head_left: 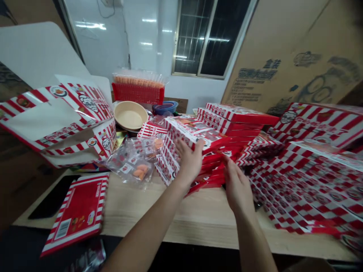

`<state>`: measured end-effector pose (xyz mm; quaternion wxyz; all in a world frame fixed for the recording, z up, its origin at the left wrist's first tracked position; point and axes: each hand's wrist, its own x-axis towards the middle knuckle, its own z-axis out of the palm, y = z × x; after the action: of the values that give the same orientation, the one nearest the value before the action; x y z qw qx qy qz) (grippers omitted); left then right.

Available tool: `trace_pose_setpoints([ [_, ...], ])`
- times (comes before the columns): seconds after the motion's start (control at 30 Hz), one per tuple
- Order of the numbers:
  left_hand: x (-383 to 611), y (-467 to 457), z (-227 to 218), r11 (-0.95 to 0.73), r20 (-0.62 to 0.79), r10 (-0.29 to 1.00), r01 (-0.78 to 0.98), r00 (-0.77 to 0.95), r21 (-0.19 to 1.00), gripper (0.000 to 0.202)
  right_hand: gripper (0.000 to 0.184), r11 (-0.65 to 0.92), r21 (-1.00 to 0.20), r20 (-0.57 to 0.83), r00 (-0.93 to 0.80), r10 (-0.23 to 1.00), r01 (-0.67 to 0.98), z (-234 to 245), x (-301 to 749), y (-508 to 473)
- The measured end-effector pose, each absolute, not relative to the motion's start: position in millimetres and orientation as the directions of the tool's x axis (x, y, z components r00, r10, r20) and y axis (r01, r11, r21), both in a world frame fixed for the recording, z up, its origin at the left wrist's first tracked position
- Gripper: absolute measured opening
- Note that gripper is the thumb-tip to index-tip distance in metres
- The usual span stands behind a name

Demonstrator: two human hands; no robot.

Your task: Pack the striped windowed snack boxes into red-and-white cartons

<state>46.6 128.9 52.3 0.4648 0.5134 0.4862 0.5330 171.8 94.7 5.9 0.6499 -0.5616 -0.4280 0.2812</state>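
Observation:
My left hand (189, 160) rests with stretched fingers against the near side of a tall stack of red-and-white striped boxes (193, 138) in the middle of the wooden table (181, 215). My right hand (236, 181) lies flat, fingers together and pointing at the stack's lower right side, where the boxes fan out. Neither hand grips anything.
More striped boxes are piled at the right (312, 170) and behind (235, 115). A single flat box (78, 211) lies at the near left beside a dark phone (52, 198). Clear bags of small orange toys (136, 158), an unfolded striped carton (65, 117), a beige bowl (130, 115) and a red basket (138, 91) stand at the back left.

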Motion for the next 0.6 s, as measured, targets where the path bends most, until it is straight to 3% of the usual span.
trace_pose_setpoints([
  [0.1, 48, 125, 58, 0.026, -0.026, 0.999, 0.000, -0.037, 1.000, 0.092, 0.059, 0.176, -0.942, 0.304, 0.504, 0.808, 0.286, -8, 168, 79],
  [0.23, 19, 115, 37, -0.150, 0.150, 0.989, 0.019, 0.012, 0.988, 0.076, 0.054, 0.182, -0.914, 0.365, 0.537, 0.761, 0.363, -14, 160, 67],
  [0.37, -50, 82, -14, -0.256, 0.303, 0.951, 0.398, -0.059, 0.881, 0.060, 0.045, 0.215, -0.889, 0.422, 0.537, 0.731, 0.405, -19, 150, 51],
  [0.43, -96, 56, -45, -0.117, 0.299, 0.940, 0.670, -0.163, 0.733, 0.057, 0.038, 0.210, -0.897, 0.408, 0.547, 0.731, 0.389, -25, 145, 42],
  [0.47, -120, 41, -60, 0.032, 0.262, 0.934, 0.788, -0.242, 0.614, 0.062, 0.034, 0.194, -0.908, 0.385, 0.556, 0.737, 0.371, -30, 143, 38],
  [0.53, -164, 13, -88, 0.296, 0.122, 0.928, 0.894, -0.353, 0.337, 0.075, 0.030, 0.142, -0.938, 0.307, 0.567, 0.764, 0.317, -41, 138, 31],
  [0.6, -198, -11, -108, 0.374, -0.013, 0.927, 0.923, -0.374, 0.094, 0.074, 0.029, 0.080, -0.964, 0.208, 0.528, 0.823, 0.254, -54, 131, 26],
])
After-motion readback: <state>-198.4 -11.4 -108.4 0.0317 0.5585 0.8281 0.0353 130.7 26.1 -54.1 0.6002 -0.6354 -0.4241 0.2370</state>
